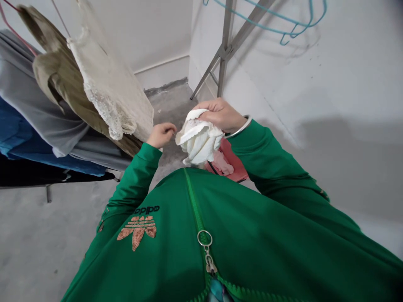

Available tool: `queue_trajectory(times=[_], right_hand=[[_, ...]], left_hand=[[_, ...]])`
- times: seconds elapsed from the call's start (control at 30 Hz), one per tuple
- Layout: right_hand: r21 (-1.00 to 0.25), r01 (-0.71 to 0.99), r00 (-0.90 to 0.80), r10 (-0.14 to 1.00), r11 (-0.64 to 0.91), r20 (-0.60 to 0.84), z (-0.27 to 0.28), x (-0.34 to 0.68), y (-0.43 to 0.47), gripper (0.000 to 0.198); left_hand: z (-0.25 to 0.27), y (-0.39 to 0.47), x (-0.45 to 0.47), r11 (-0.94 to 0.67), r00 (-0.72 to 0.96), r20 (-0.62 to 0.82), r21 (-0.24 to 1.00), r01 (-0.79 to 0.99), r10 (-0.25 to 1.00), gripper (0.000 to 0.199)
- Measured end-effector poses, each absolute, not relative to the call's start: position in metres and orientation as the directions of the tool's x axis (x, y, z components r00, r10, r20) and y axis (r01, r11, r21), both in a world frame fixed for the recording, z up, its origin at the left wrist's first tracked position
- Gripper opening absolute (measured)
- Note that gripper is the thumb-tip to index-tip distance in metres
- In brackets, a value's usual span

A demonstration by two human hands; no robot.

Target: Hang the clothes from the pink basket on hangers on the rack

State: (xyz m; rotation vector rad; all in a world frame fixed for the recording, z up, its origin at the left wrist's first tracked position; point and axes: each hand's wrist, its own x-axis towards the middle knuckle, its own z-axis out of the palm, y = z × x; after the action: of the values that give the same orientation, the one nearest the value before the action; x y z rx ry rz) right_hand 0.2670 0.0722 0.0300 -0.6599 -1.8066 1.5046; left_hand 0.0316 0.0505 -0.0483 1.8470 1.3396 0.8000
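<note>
My right hand (222, 115), with a silver bangle at its wrist, is closed on a crumpled white cloth garment (201, 142). The garment has a scalloped edge and hangs bunched below the fingers; its exact kind does not show. Just to the left of it, my left hand (162, 135) is curled closed and apart from the cloth, with nothing visible in its fingers. Close beside that hand hangs a white lace-trimmed garment (116, 84). Below my right hand is a red container (234, 157), partly hidden, with a pink cloth (223, 163) in it.
Olive (69, 84), grey (37, 88) and blue (19, 130) clothes hang in a row on the left. A metal rack leg (224, 52) stands ahead by the white wall (346, 92). Light-blue hangers (283, 25) hang at the upper right. The floor is grey concrete (47, 243).
</note>
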Motion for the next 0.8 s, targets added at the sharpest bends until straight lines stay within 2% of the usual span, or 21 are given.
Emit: queue_trajectory(times=[0.07, 0.1, 0.13, 0.23, 0.3, 0.37, 0.43, 0.5, 0.6, 0.7, 0.73, 0.8], right_hand=[[-0.98, -0.013, -0.597, 0.785, 0.198, 0.166, 0.034, 0.276, 0.073, 0.009], [-0.982, -0.006, -0.584, 0.797, 0.189, 0.157, 0.035, 0.278, 0.072, 0.009], [-0.983, -0.008, -0.576, 0.803, 0.182, 0.154, 0.036, 0.28, 0.072, 0.009], [-0.976, -0.029, -0.583, 0.79, 0.215, 0.191, 0.038, 0.278, 0.069, 0.012], [-0.965, -0.024, -0.594, 0.772, 0.263, 0.225, 0.039, 0.276, 0.066, 0.015], [-0.952, 0.005, -0.602, 0.762, 0.305, 0.24, 0.039, 0.278, 0.065, 0.017], [-0.932, 0.072, -0.598, 0.763, 0.355, 0.245, 0.039, 0.283, 0.067, 0.018], [-0.88, 0.221, -0.57, 0.788, 0.421, 0.234, 0.036, 0.292, 0.071, 0.017], [-0.656, 0.58, -0.465, 0.857, 0.483, 0.22, 0.024, 0.307, 0.084, 0.025], [-0.428, 0.795, -0.385, 0.903, 0.43, 0.191, 0.001, 0.319, 0.098, 0.028], [-0.407, 0.816, -0.375, 0.912, 0.411, 0.168, -0.007, 0.323, 0.102, 0.027], [-0.445, 0.809, -0.364, 0.922, 0.384, 0.133, -0.022, 0.328, 0.108, 0.024]], left_hand=[[-0.049, 0.055, 0.023, -0.266, 0.197, 0.189, 0.813, 0.517, 0.962, 0.018], [-0.049, 0.057, 0.021, -0.292, 0.218, 0.21, 0.827, 0.481, 0.953, 0.019], [-0.048, 0.059, 0.023, -0.305, 0.265, 0.205, 0.85, 0.429, 0.942, 0.025], [-0.048, 0.061, 0.042, -0.288, 0.411, 0.162, 0.919, 0.267, 0.897, 0.059], [-0.05, 0.061, 0.056, -0.249, 0.435, 0.15, 0.951, 0.18, 0.888, 0.066], [-0.052, 0.061, 0.064, -0.149, 0.433, 0.065, 0.975, 0.163, 0.899, 0.056], [-0.052, 0.06, 0.061, -0.031, 0.394, -0.063, 0.974, 0.226, 0.917, 0.046], [-0.048, 0.06, 0.051, 0.033, 0.26, -0.109, 0.959, 0.281, 0.96, 0.039], [-0.03, 0.06, 0.031, -0.041, 0.0, 0.044, 0.929, 0.367, 0.999, 0.027], [-0.003, 0.057, 0.016, -0.182, -0.048, 0.24, 0.84, 0.512, 0.97, 0.014], [0.006, 0.056, 0.013, -0.21, -0.042, 0.275, 0.816, 0.538, 0.961, 0.01], [0.021, 0.053, 0.008, -0.231, -0.04, 0.309, 0.784, 0.576, 0.95, 0.004]])
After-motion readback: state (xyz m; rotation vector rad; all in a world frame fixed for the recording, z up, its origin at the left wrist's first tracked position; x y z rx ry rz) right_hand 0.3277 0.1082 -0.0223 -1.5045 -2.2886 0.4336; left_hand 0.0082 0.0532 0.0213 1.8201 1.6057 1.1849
